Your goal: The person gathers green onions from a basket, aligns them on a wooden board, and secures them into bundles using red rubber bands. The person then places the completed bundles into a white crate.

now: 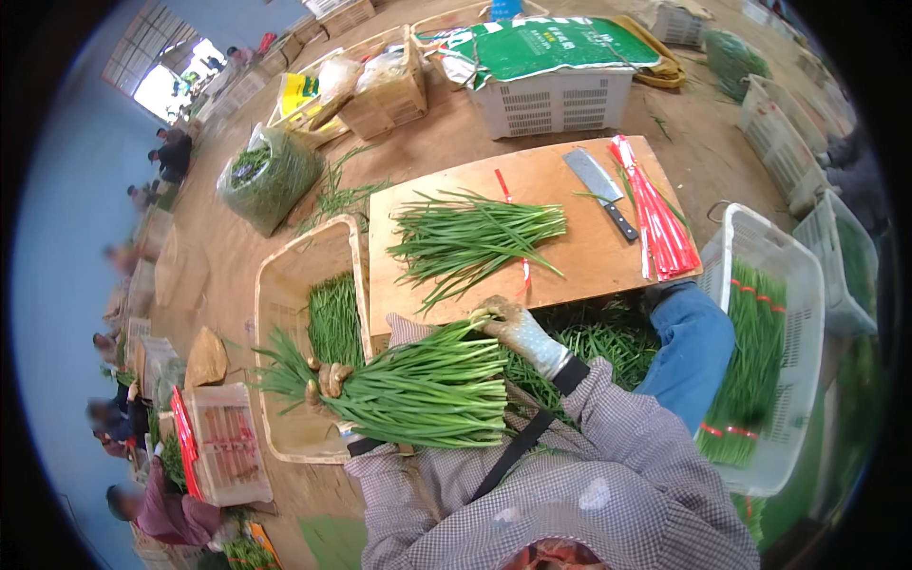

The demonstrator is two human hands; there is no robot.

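My left hand [329, 379], in a soiled glove, grips a thick bunch of garlic chives [427, 385] near its leafy end, over my lap. The pale stem ends of the bunch point right. With its fingertips at the bunch's upper edge, my gloved right hand [514, 331] pinches the end of a chive stem. On the wooden board [456, 178] before me lies a loose heap of chives [477, 239] across a red tie strip [504, 187]. A cleaver [597, 187] with a black handle and a sheaf of red tie strips [655, 214] rest at the board's right.
A crate [267, 399] with chives stands left of the board. To the right, a white crate [805, 399] holds chives bound with red strips. Loose greens [598, 349] lie beneath the board. Beyond it are a covered crate [556, 107] and a filled plastic bag [274, 178]. Several people sit along the left.
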